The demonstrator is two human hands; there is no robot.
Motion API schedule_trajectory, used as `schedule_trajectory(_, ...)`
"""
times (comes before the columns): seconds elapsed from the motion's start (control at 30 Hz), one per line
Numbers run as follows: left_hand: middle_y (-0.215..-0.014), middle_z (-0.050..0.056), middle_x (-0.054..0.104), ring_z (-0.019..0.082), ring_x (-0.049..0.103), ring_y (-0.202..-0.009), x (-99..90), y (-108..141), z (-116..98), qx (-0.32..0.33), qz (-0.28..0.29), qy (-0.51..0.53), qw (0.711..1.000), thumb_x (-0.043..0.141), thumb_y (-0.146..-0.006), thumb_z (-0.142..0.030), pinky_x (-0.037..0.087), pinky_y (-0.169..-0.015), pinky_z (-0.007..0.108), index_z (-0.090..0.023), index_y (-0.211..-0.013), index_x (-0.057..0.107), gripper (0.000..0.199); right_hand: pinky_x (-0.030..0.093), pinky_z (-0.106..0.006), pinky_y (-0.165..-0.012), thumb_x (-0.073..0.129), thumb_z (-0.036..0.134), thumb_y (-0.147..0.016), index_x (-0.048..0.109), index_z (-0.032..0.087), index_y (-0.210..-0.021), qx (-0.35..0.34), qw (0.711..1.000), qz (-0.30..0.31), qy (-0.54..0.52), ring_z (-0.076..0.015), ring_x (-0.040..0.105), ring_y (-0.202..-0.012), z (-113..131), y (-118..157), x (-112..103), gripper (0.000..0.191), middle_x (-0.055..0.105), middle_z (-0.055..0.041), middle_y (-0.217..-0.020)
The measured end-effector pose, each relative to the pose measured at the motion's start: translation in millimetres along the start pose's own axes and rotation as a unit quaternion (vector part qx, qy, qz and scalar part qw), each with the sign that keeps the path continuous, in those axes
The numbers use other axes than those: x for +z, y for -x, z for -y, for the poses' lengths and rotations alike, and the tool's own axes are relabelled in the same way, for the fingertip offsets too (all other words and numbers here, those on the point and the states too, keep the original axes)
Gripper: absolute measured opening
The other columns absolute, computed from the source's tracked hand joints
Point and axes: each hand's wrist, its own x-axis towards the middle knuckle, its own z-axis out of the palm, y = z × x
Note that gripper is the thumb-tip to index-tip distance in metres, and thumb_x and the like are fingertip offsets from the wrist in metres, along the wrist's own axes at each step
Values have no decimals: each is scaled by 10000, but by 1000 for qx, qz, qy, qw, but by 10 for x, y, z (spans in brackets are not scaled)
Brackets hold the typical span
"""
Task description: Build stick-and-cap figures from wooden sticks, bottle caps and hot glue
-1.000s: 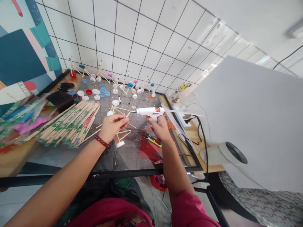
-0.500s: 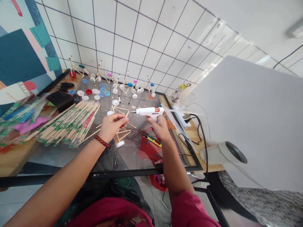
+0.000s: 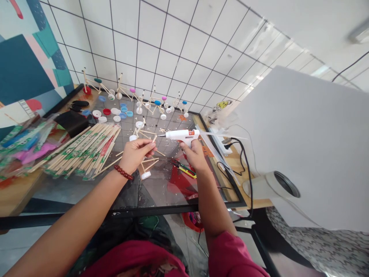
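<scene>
My left hand [image 3: 137,154] pinches a short wooden stick [image 3: 155,139] between thumb and fingers. My right hand [image 3: 193,154] is wrapped round the handle of a white glue gun [image 3: 180,135], its dark nozzle pointing left at the stick's upper end. Whether nozzle and stick touch, I cannot tell. Behind and below my left hand, a partly hidden frame of sticks rests on the glass, with white bottle caps [image 3: 146,175] at its ends. A yellow-handled cutting tool [image 3: 185,169] lies below the glue gun.
Wrapped chopsticks [image 3: 83,150] are heaped at the left. Loose bottle caps [image 3: 116,111] lie behind them. Several stick-and-cap models [image 3: 157,104] stand along the tiled wall. On the right are a power strip [image 3: 221,142] with black cables and a pale cylinder [image 3: 271,185].
Both hands, the stick and the glue gun keep almost the same place. The whole view has shifted very slightly.
</scene>
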Motion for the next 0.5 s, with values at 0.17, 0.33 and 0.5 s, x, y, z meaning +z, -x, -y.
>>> schedule_trajectory(0.17, -708, 81, 779, 153, 660, -596, 7, 5, -4, 0, -1, -1, 1000, 1020, -540, -464, 546, -576, 282, -148, -793, 837, 445, 571, -414, -882, 714, 526, -899, 736, 232, -1052, 8, 1000, -1, 3, -264, 699, -896, 9, 1, -6, 332, 791, -60, -973)
schedule_trajectory(0.33, -706, 82, 772, 160, 657, -597, 13, 7, 9, -5, -4, -2, 1000, 1013, -545, -436, 540, -576, 290, -144, -786, 836, 418, 574, -414, -879, 712, 551, -900, 733, 237, -1049, 4, 1000, -5, -3, -267, 703, -898, 36, -3, 2, 348, 803, -58, -968)
schedule_trajectory(0.5, -704, 80, 768, 159, 656, -603, 8, 9, 11, -1, 0, -6, 1000, 1010, -552, -446, 540, -582, 290, -143, -787, 837, 421, 573, -399, -865, 707, 541, -901, 731, 226, -1051, 5, 1000, -6, -2, -260, 710, -896, 48, -1, 9, 350, 805, -60, -975)
